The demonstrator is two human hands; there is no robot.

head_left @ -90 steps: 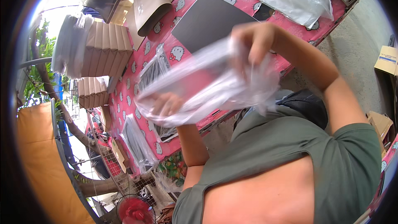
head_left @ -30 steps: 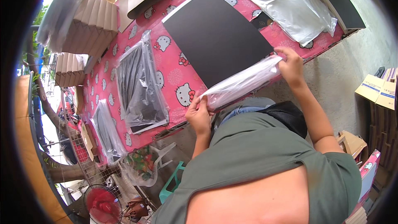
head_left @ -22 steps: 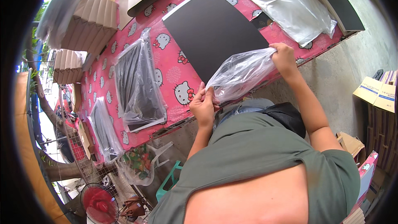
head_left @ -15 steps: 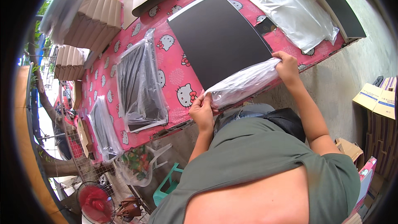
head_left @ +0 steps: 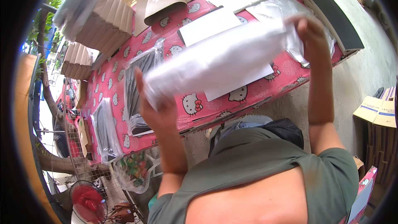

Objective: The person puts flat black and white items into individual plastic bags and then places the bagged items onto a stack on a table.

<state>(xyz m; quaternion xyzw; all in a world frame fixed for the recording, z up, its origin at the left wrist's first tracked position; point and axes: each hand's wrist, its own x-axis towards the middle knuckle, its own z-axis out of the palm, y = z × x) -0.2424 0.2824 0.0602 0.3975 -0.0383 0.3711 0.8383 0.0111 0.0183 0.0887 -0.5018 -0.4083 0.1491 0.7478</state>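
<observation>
A translucent white plastic bag, smeared by motion, stretches between my hands above the table. My left hand grips its left end, one finger pointing up. At the other end my right hand is closed on the bag, farther from me and higher in the picture; its fingers are blurred. Beneath the bag lies a flat white sheet or board, its middle hidden. Left of it, partly behind my left hand, a dark panel in clear plastic rests on the table.
The table has a pink patterned cover. A smaller plastic-wrapped dark piece lies at its left end, near stacked brown cartons. Brown cardboard lies at the back, a dark board far right. A red fan stands lower left.
Both hands have risen and moved apart, left hand leftward, right hand up and right, lifting the plastic bag off the near edge. Where the black board showed, a white surface now shows.
</observation>
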